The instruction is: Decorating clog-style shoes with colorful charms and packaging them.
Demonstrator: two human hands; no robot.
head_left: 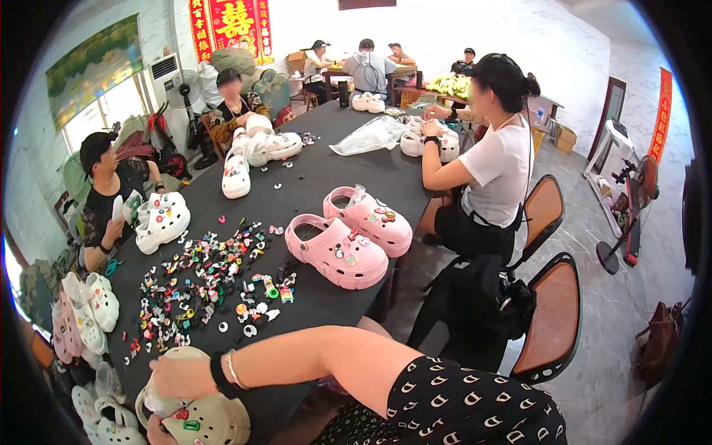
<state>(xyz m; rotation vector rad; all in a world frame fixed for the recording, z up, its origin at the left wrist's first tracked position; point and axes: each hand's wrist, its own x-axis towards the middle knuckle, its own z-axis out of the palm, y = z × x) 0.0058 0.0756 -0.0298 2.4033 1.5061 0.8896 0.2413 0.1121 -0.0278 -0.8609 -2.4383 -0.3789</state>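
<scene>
A beige clog [222,421] with a green charm on its upper lies at the near left table edge. My left hand [159,432], only partly in view, grips its side. My right hand [182,378], wearing a black band and a bracelet, is closed over the clog's opening, beside some whitish plastic. Its fingertips are hidden, so what they pinch cannot be made out. Part of a second beige clog [187,351] shows just behind that hand. Loose colourful shoe charms [200,285] are spread over the dark table [319,174] beyond my hands.
Pink clogs [337,256] with charms stand right of the pile. More clogs [100,302] crowd the left edge. A co-worker in white [497,163] handles white clogs on the right; two people sit on the left. Chairs [549,319] stand at right.
</scene>
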